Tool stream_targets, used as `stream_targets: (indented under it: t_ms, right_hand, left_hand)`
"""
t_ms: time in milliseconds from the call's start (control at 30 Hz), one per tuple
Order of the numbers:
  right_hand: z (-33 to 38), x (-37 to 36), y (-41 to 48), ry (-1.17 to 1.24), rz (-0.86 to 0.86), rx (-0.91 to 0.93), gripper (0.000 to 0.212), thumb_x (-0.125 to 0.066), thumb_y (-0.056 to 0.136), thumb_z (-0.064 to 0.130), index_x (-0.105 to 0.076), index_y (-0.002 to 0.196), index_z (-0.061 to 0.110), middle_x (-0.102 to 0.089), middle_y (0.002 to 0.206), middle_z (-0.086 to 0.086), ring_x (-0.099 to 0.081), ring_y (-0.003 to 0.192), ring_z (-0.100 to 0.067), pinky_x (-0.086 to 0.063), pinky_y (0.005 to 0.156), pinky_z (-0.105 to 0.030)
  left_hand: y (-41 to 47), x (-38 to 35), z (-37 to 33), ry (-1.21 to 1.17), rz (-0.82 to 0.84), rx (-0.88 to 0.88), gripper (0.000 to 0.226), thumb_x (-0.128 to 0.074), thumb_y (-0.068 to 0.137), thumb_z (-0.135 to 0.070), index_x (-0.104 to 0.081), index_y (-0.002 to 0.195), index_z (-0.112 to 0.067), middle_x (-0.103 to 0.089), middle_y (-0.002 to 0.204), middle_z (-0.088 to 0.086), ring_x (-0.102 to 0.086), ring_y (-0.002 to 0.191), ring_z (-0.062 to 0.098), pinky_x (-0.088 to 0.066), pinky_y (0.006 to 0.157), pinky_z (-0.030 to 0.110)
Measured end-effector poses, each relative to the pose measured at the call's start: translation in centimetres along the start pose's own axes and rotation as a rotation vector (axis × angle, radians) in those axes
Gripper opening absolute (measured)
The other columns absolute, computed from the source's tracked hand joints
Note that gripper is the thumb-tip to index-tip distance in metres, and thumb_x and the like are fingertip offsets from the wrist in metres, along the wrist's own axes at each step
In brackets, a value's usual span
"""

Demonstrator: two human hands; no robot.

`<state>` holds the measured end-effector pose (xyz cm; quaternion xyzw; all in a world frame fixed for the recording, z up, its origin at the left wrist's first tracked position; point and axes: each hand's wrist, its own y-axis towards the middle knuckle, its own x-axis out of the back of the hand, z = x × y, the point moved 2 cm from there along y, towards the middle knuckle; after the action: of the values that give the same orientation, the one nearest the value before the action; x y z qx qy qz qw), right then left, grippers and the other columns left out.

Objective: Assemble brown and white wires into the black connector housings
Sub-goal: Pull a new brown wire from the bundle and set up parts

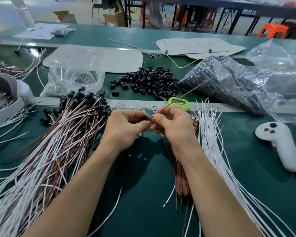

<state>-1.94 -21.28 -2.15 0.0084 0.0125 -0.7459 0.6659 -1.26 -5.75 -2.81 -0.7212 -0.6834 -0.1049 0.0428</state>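
My left hand grips a small black connector housing, mostly hidden by the curled fingers. My right hand pinches a brown wire that slants up and to the right from my fingertips; its near end meets the housing between both hands. A loose heap of black housings lies beyond on the green mat. Finished wire pairs with housings fan out at the left. Loose white wires and brown wires lie at the right.
A green and pink counter sits just past my hands. A white handheld controller lies at the right. Clear plastic bags of parts fill the far right, and another bag stands at the left.
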Motion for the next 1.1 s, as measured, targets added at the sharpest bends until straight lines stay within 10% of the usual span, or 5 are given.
stream_targets:
  t_ms: [333,1100]
  right_hand:
    - [0.7,0.7,-0.2,0.156,-0.168,0.157,0.02,-0.053,0.099,-0.001,-0.057,0.088,0.015,-0.075,0.076,-0.009,-0.074,0.061,-0.023,-0.053,0.055,-0.022]
    - [0.4,0.4,-0.5,0.158,-0.093,0.072,0.021,-0.053,0.103,-0.001,-0.059,0.089,0.013,-0.076,0.077,-0.009,-0.076,0.066,-0.023,-0.059,0.062,-0.028]
  left_hand:
    - [0.1,0.4,0.3,0.124,-0.11,0.01,0.035,-0.087,0.071,-0.002,-0.081,0.075,-0.036,-0.077,0.074,-0.013,-0.073,0.069,0.0,-0.052,0.066,0.011]
    - [-0.2,0.0,-0.1,0.117,-0.024,-0.005,0.026,-0.082,0.079,-0.01,-0.083,0.093,-0.033,-0.078,0.076,-0.009,-0.074,0.072,0.005,-0.055,0.074,0.022]
